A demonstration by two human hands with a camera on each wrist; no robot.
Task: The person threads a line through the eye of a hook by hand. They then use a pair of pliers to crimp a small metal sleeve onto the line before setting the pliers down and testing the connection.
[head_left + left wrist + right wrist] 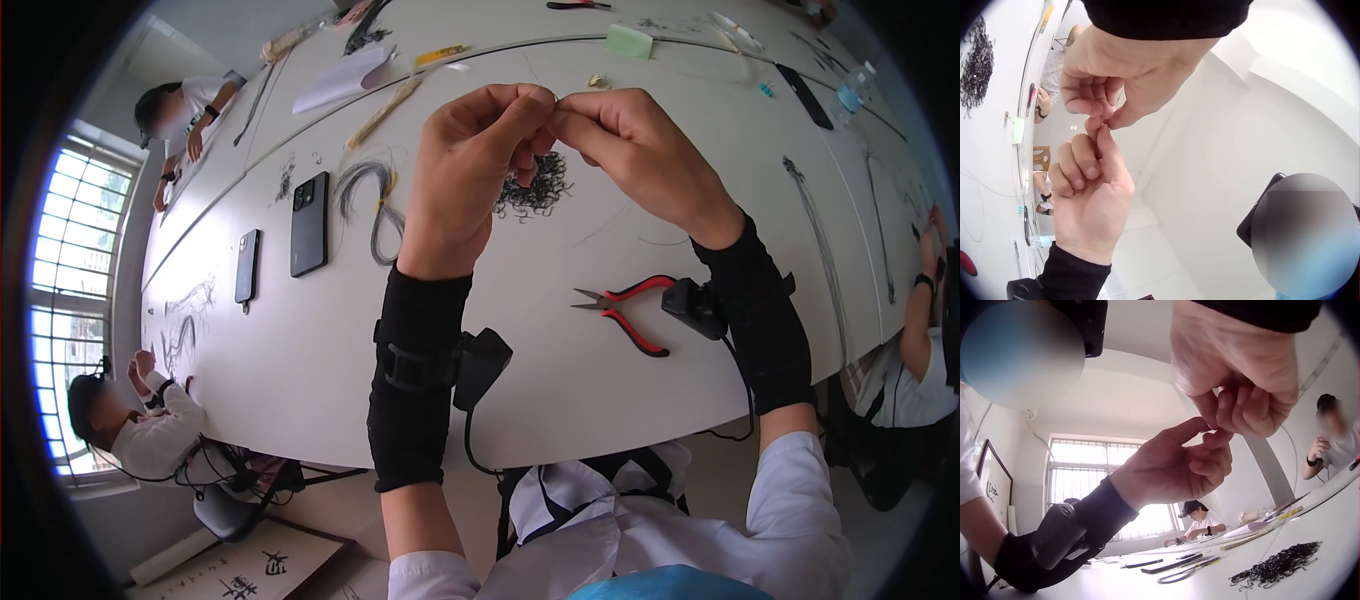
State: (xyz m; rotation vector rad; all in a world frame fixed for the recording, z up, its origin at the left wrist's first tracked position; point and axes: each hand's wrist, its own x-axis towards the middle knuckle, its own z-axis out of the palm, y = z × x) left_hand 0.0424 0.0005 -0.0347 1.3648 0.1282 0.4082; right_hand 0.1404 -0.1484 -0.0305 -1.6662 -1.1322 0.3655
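My left hand (465, 175) and right hand (650, 150) meet fingertip to fingertip above the table. Each pinches between thumb and forefinger at a tiny dark wire piece (556, 98), mostly hidden by the fingers; I cannot tell its full shape. In the left wrist view the other fingers of the right hand (1088, 181) are curled in. Beneath the hands lies a pile of small bent black wire pieces (545, 190), seen from the side in the right wrist view. Red-and-black pliers (625, 300) lie with handles spread, near the right wrist.
Left of the hands are a bundle of thin wire (380, 215), a large black phone (310, 225) and a smaller phone (247, 268). Further back lie a green paper (628, 42) and a water bottle (852, 92). Other people sit around the table (330, 370).
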